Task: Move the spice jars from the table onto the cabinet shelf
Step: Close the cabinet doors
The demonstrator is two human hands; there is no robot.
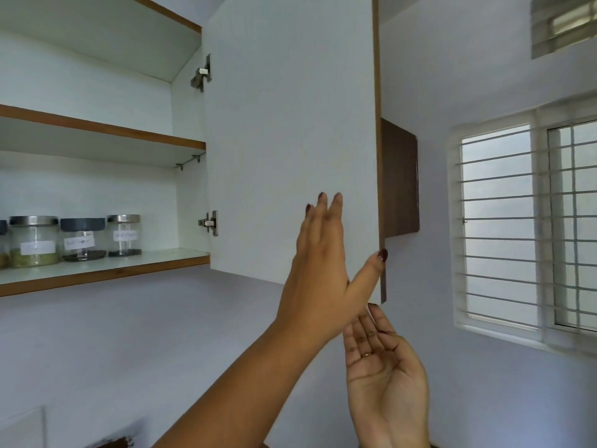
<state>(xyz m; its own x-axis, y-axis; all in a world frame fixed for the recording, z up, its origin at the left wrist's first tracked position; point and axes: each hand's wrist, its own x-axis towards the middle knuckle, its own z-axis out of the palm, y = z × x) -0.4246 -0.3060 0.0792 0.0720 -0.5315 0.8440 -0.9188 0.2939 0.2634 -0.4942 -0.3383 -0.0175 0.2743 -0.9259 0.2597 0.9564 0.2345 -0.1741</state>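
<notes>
In the head view, the white cabinet door (pixel 290 140) stands swung open, its wood-trimmed edge toward the window (pixel 529 227) on the right wall. The left hand (pixel 323 263) lies flat against the door's inner face near its lower outer corner, fingers straight and close together pointing up, while the thumb reaches out to hook the door's edge; it pinches nothing beyond that edge. The right hand (pixel 384 373) hovers just below the door's bottom corner, palm up and open, fingers loosely spread and slightly curled, empty, with its fingertips close to the left thumb; whether they touch the door cannot be told. Inside the cabinet, the lower shelf (pixel 106 270) carries the spice jars in a row toward its left part: a steel-lidded jar (pixel 34 240) with pale greenish contents, a dark-lidded jar (pixel 82 239) just right of it with a thin dark layer at the bottom, and a smaller steel-lidded jar (pixel 124 236) beside that, all upright with white labels too blurred to read. Another jar shows only as a sliver at the left frame edge. The upper shelf (pixel 97 127) sits above them. Two metal hinges (pixel 209 223) join door and cabinet.
</notes>
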